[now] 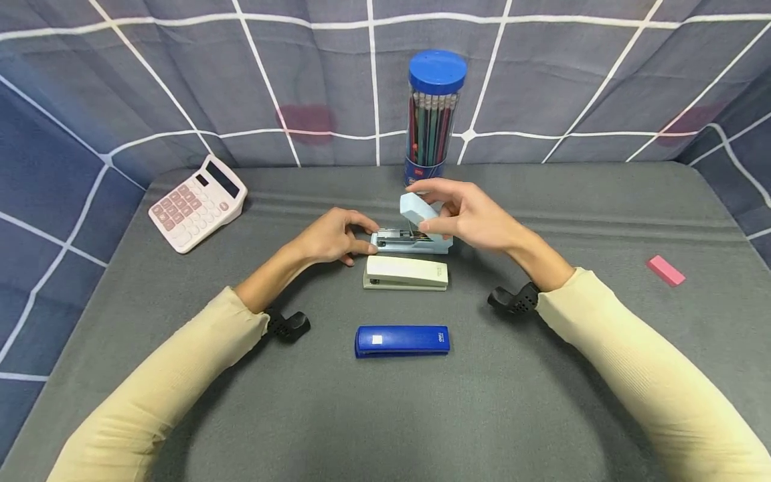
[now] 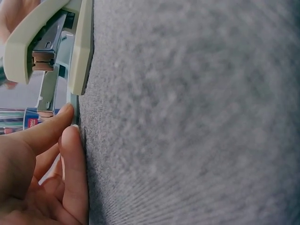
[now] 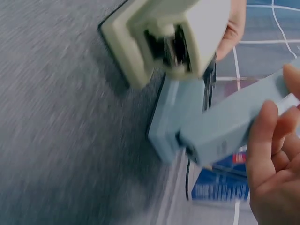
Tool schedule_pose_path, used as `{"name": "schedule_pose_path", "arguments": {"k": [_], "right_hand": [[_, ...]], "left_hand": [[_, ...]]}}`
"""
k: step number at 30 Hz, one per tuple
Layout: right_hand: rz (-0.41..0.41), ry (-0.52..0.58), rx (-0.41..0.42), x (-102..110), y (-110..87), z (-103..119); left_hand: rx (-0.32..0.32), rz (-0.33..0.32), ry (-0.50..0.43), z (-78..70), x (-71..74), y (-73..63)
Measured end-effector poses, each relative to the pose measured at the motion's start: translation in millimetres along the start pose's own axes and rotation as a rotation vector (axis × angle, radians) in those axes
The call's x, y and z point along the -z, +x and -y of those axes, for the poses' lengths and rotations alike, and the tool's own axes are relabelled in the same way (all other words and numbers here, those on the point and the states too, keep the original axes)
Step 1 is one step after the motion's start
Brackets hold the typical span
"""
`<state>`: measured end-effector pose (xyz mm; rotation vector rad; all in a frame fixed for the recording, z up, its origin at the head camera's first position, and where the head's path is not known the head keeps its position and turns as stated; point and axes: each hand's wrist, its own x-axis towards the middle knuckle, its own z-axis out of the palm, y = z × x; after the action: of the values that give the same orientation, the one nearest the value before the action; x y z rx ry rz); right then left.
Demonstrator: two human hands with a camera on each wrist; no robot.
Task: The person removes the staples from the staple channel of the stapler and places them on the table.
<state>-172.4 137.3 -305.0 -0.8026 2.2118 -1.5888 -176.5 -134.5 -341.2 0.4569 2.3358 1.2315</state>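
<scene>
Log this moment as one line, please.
Object: light blue stapler, top raised | Left hand: holds its base | Right hand: grips its top | Nearby: cream stapler, blue stapler

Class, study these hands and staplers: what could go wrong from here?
If the right hand slips, the raised top of the light blue stapler might pinch the left hand. The cream stapler sits close by and might get bumped. The pencil jar, just beyond the right hand, could be knocked over.

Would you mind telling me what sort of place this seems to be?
Probably a desk workspace, perhaps screened off: a grey-covered tabletop bears office things such as the light-blue stapler and pink calculator, while blue-grey cloth with white grid lines hangs behind.
</scene>
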Motion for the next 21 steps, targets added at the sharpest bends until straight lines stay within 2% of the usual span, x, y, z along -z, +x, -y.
{"name": "schedule_pose_path", "arguments": {"k": [5,12,17,21], "right_hand": [[-0.037,0.103,0.001,10,-14.2,-2],[-0.082,0.163,-0.018,15,-28.0,-3],[-0.145,0.293,-0.031,20,-33.4,-6],[-0.179,0.406,0.011,26,-37.5,-11]], "left_hand": [[0.011,0.001,0.006,0.8,-0.7,-0.1],[0.017,0.007,-0.016,-0.8,-2.9,1.6],[0.021,0.005,-0.016,-0.6,-2.4,1.4],[0.022,0.002,-0.014,-0.8,-0.9,0.0]]}}
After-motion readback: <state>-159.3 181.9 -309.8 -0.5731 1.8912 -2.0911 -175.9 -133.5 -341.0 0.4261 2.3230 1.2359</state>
